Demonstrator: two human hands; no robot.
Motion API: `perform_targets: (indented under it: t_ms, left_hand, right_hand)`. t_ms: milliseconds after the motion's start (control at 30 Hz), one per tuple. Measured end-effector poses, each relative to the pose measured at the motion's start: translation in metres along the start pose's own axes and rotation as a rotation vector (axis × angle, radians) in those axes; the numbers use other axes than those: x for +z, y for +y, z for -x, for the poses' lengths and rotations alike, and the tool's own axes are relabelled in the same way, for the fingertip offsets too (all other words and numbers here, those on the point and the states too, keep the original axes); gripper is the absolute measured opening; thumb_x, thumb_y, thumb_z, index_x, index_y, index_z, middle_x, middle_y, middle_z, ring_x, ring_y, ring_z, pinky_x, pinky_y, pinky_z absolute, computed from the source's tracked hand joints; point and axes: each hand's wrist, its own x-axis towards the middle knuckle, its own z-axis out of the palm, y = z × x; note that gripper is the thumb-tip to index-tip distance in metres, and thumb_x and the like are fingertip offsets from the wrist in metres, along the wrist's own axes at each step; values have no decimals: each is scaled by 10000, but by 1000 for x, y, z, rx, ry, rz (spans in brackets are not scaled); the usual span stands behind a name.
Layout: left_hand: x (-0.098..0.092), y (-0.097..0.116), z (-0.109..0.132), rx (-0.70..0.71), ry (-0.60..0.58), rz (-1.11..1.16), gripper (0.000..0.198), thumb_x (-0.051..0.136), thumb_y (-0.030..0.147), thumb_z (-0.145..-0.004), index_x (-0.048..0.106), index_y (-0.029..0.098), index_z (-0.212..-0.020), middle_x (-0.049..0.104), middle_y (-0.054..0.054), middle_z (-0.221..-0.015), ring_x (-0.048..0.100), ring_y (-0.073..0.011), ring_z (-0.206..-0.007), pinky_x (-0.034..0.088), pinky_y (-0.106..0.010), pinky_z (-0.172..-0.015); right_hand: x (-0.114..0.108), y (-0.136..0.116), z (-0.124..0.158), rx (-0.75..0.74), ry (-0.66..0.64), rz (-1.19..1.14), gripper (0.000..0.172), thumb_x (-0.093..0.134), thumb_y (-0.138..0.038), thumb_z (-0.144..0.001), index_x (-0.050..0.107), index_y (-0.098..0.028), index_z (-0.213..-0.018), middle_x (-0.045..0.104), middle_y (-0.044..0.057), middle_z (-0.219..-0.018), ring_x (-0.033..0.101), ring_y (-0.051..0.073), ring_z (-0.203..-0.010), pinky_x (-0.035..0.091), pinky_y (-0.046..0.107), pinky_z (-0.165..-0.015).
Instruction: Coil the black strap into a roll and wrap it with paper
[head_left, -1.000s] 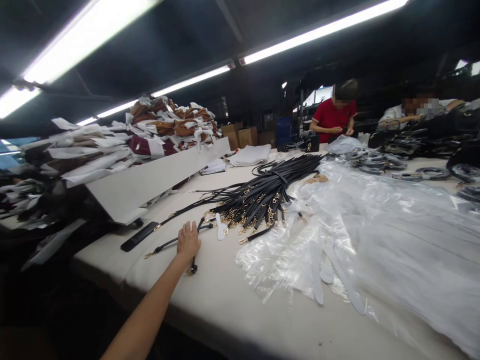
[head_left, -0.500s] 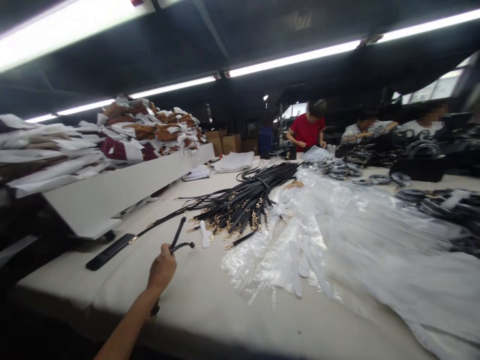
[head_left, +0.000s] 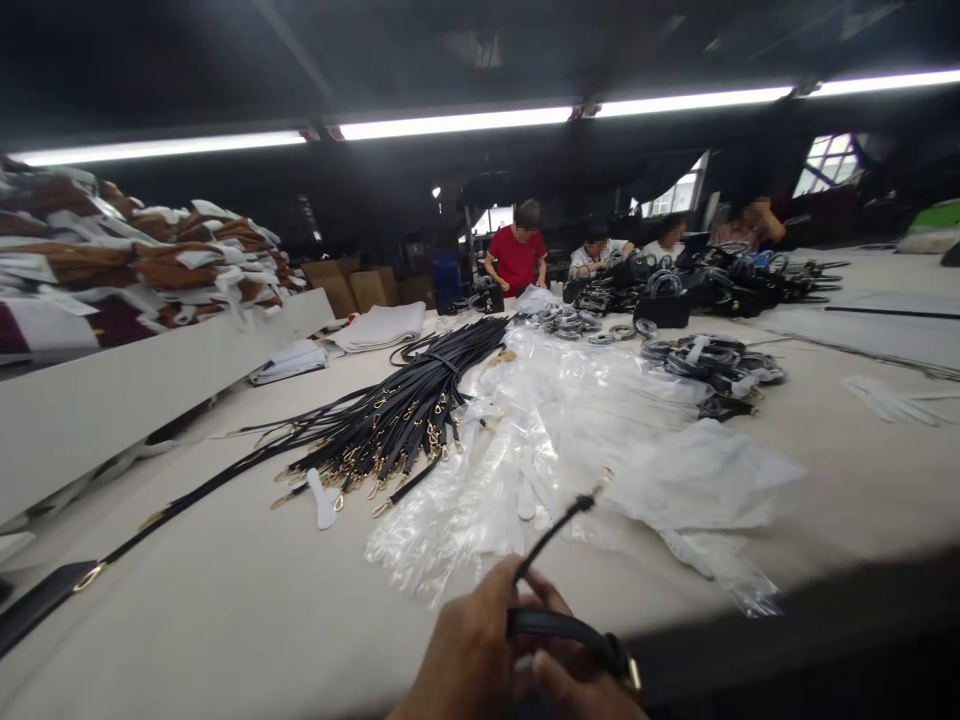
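Note:
A black strap (head_left: 559, 626) with gold-coloured metal fittings is bunched between my two hands at the bottom middle. My left hand (head_left: 469, 645) is closed round it, and one narrow end sticks up toward the plastic bags. Just below and to the right, my right hand (head_left: 589, 695) is closed on the looped part, close to a gold buckle. Part of its fingers is hidden by the strap and the lower edge of the view. Beyond my hands lies a tied bundle of black straps (head_left: 420, 385) with gold clasps.
Clear plastic bags (head_left: 480, 500) spread over the pale table (head_left: 247, 600). A small white tag (head_left: 322, 500) lies by the bundle. Left is a white board (head_left: 150, 400) below stacked brown pieces. Black handbags (head_left: 660, 305) and several people are at the back; white gloves (head_left: 892, 400) lie right.
The view has swung to the right. My left hand has brought the strap from the left part of the table toward me, and my right hand has come into view on it.

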Motion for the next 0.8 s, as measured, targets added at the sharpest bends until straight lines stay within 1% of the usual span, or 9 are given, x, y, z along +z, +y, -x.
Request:
perform_targets:
  t_ms: [67,133,233,267,333,400,500,633,800]
  left_hand:
    - [23,9,-3,103,-52,-41,550,351,128,-914,247,212,-1447,683,-149,-1100,713,-243,-835,581,-309,-649]
    - [31,11,-9,114,-87,-15,595,365,103,-909,213,185,-1478,630,-185,-1217,685,-256,-978,585,-337,-755]
    - [15,-5,-27,4,-179,154,396,466,200,-924,493,207,-1319,649,-126,-1201,653,-220,-1033,552,-310,-855]
    - [5,-17,-37,-52,-187,167,281,466,248,-941,594,215,-1189,678,-93,-1133,656,-196,-996,546,-284,-842]
    - [-15,-54,-62,-175,-80,22,258,428,288,-962,665,188,-954,703,-67,-977,659,-172,-898,536,-269,-800]
    - [-33,-100,-94,-314,-1,-186,242,461,296,-944,656,158,-981,700,-70,-943,660,-173,-848,534,-266,-756]
    - [-50,-170,-148,-405,15,-353,167,536,222,-896,652,125,-968,688,-88,-968,651,-189,-878,511,-299,-824]
    - [-47,-238,-209,-514,-60,-581,203,598,273,-897,628,117,-1022,652,-83,-1047,621,-208,-978,502,-412,-899]
    - [-22,-273,-249,-587,-220,-773,282,608,335,-901,611,126,-1090,628,-92,-1121,609,-227,-1035,513,-448,-908]
  right_hand:
    - [-7,-26,-17,-68,102,-178,691,541,-687,-841,472,-249,-1371,575,102,-1271,591,245,-1091,466,379,-967]
    - [-16,-43,-33,-76,192,-329,564,521,-647,-878,622,-180,-1179,631,115,-1174,567,245,-1131,429,364,-1008]
    - [-38,-47,-62,12,233,-538,520,580,-631,-846,659,-130,-962,692,100,-901,644,221,-912,502,340,-866]
    - [-47,-44,-73,35,234,-568,519,609,-631,-823,646,-127,-941,674,63,-759,640,184,-746,522,317,-769]
    - [-66,-34,-94,65,233,-524,529,652,-632,-781,619,-122,-914,526,-34,-499,467,95,-448,480,247,-549]
    - [-80,-24,-112,105,249,-444,545,675,-628,-755,591,-114,-914,416,-86,-421,283,48,-361,369,190,-412]
    - [-91,-11,-128,162,296,-423,608,695,-638,-714,534,-125,-999,462,-81,-468,239,35,-362,273,159,-347]
    - [-92,-2,-132,116,355,-413,699,660,-693,-702,463,-139,-1080,529,-59,-537,309,47,-354,353,182,-346]
    - [-95,6,-136,123,350,-389,759,593,-748,-718,423,-130,-1122,551,-48,-531,330,56,-320,364,192,-326]
